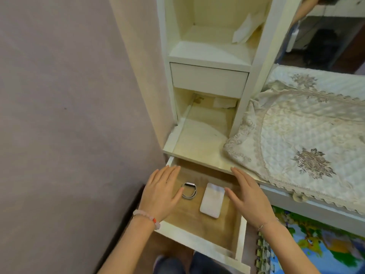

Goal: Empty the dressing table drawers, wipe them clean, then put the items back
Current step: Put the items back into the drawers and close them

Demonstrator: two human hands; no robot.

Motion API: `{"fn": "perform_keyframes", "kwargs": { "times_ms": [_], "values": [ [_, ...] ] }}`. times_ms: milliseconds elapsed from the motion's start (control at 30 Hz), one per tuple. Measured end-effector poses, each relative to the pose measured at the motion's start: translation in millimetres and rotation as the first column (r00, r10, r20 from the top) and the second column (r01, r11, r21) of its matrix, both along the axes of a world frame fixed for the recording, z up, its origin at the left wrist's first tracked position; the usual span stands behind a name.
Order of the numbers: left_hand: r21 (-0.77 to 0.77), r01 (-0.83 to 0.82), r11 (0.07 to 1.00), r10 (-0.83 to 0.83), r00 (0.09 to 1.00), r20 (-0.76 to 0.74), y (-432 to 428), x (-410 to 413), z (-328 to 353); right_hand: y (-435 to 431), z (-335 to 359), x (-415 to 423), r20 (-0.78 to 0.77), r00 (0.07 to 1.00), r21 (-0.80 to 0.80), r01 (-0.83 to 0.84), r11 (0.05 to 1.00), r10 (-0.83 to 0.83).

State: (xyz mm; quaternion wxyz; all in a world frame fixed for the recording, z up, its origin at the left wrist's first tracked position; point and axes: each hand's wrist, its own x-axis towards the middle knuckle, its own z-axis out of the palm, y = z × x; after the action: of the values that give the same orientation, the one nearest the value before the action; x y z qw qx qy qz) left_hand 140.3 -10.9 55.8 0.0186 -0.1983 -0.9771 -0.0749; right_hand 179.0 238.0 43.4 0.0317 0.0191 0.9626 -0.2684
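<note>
The dressing table's lower drawer [240,240] stands pulled out, its wooden floor showing. Inside lie a silver wristband [190,191] at the left and a flat white rectangular case [212,200] beside it. My left hand [162,193] hovers over the drawer's left side with straight fingers, its thumb near the wristband. My right hand [248,196] hovers over the right side, fingers straight, just right of the white case. Neither hand holds anything.
Above the drawer are an open cubby [201,131], a small shut drawer [207,79] and an upper shelf with white paper [245,30]. A lace embroidered cloth [300,143] covers the tabletop. A wall stands at the left; a colourful floor mat [316,242] lies at the right.
</note>
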Motion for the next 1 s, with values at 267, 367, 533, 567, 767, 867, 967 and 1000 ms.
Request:
{"fn": "perform_keyframes", "kwargs": {
  "times_ms": [267,367,533,567,767,867,967,1000],
  "values": [
    [0.022,0.301,0.953,-0.302,0.948,0.101,-3.9,-82.2,-28.2,-27.7,-19.2,-2.5,-0.006,0.963,0.019,0.268,0.963,-0.268],
    [0.038,0.454,0.890,-0.454,0.876,0.164,-10.2,-111.3,-35.6,-54.1,-25.8,6.2,0.011,0.912,0.004,0.411,0.912,-0.411],
    [-0.022,0.632,0.775,-0.609,0.755,0.241,-17.3,-153.5,-47.5,-118.3,-38.2,30.4,0.054,0.771,-0.071,0.637,0.768,-0.634],
    [-0.030,0.651,0.758,-0.625,0.739,0.252,-17.8,-160.2,-50.1,-132.5,-40.5,34.8,0.066,0.737,-0.086,0.676,0.732,-0.673],
    [-0.097,0.713,0.695,-0.649,0.679,0.343,-10.0,-183.6,-69.9,-198.1,-61.0,62.3,0.177,0.527,-0.104,0.850,0.516,-0.831],
    [-0.126,0.721,0.681,-0.635,0.667,0.390,-9.5,-185.9,-78.4,-220.0,-74.2,78.3,0.231,0.375,-0.139,0.926,0.351,-0.898],
    [-0.131,0.721,0.681,-0.638,0.671,0.378,-10.8,-185.6,-81.8,-232.5,-78.0,85.3,0.264,0.290,-0.306,0.930,0.205,-0.920],
    [-0.125,0.719,0.684,-0.638,0.672,0.375,-11.4,-186.0,-82.2,-235.2,-77.1,84.9,0.269,0.287,-0.345,0.920,0.186,-0.919]
  ]
}}
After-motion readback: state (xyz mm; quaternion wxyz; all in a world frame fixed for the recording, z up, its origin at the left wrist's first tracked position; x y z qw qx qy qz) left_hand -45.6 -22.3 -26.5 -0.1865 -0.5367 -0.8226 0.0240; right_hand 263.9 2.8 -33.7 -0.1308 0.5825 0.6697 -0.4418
